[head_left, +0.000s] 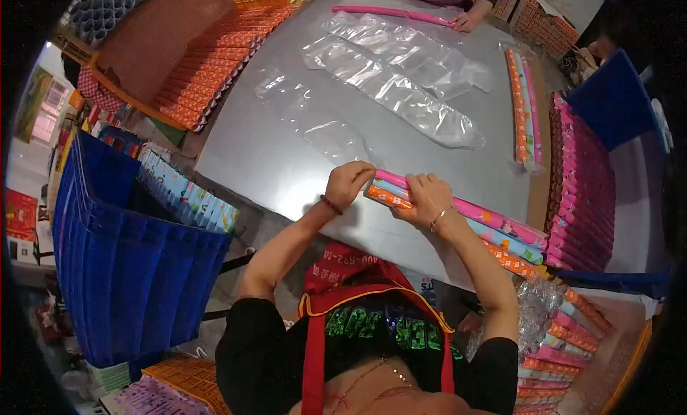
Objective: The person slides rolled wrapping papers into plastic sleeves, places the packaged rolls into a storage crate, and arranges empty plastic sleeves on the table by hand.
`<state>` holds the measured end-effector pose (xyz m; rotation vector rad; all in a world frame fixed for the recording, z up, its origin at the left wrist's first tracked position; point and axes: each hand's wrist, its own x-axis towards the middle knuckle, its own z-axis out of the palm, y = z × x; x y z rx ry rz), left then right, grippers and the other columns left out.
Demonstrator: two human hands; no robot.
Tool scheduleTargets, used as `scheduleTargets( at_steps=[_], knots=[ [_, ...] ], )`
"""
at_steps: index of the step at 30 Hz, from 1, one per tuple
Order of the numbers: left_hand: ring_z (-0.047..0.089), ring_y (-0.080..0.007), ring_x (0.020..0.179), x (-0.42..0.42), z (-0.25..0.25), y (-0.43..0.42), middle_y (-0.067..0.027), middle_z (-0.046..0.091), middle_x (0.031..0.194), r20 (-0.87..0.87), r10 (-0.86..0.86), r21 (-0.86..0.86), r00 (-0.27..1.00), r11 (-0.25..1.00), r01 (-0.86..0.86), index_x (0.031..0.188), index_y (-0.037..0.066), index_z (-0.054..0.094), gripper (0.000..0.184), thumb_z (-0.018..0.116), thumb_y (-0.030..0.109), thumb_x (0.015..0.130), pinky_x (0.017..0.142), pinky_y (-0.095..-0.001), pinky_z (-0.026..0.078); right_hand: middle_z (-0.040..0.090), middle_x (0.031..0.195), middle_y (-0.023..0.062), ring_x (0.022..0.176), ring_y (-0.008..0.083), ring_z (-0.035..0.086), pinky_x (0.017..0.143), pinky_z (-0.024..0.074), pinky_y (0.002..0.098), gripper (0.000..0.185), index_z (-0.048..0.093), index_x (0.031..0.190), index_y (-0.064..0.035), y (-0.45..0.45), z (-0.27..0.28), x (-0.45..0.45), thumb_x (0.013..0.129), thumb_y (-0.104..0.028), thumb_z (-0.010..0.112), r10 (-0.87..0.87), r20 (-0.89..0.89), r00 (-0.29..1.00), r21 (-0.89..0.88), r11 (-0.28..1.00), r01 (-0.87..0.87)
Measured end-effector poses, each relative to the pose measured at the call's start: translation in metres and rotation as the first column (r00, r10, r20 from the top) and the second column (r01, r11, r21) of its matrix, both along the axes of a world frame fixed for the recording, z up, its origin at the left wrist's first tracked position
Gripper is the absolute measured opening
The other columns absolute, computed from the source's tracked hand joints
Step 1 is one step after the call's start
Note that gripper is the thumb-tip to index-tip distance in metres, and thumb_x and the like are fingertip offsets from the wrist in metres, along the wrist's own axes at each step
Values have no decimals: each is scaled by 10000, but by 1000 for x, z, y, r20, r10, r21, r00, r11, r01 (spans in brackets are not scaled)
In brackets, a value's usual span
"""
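Observation:
Three rolls of printed wrapping paper, a pink roll point(494, 218), a light blue roll point(512, 247) and an orange roll point(509, 260), lie side by side along the table's near edge. My right hand point(427, 199) is closed over them near their left ends. At those ends my left hand point(351, 182) is pinched shut; what its fingertips hold is hidden. Just beyond it lies a clear plastic sleeve point(333, 134), flat on the grey table point(243, 154). More clear sleeves point(393, 86) are spread farther back.
Another set of rolls point(524, 107) lies at the table's right, beside a stack of pink rolls point(583, 186). A co-worker's hand point(469, 20) touches a long pink roll point(390, 13) at the far edge. A blue crate point(136, 279) stands left, an orange crate point(132, 114) behind it.

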<state>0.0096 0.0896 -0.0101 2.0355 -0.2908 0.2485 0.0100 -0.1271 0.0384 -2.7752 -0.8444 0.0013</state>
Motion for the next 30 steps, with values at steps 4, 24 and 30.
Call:
scheduleTargets(
  at_steps=[4,24,30],
  knots=[
    [586,-245,682,-4,3,4,-114,622,764,241,-65,202,968,979,16,891,26,645,136,574,116,818,618,-317,458,586,851,73,813,262,556,662,459,410,571,547,1000,-84,2,-5,0,616,-494,646,-24,6,1000,-29,999,24],
    [515,-226,629,-32,-3,-13,-67,522,680,315,27,365,949,919,-148,1168,69,539,428,563,31,742,594,-358,409,574,818,77,783,262,546,646,442,410,467,536,908,-75,11,-17,5,603,-413,641,-77,80,994,-11,997,78],
    [543,-239,656,-33,2,-20,-75,573,724,243,90,178,966,975,-136,1152,80,541,416,588,47,740,613,-352,428,579,844,79,809,261,550,653,447,420,448,532,911,-77,19,-19,3,613,-395,636,-96,103,990,19,995,94]
  ],
)
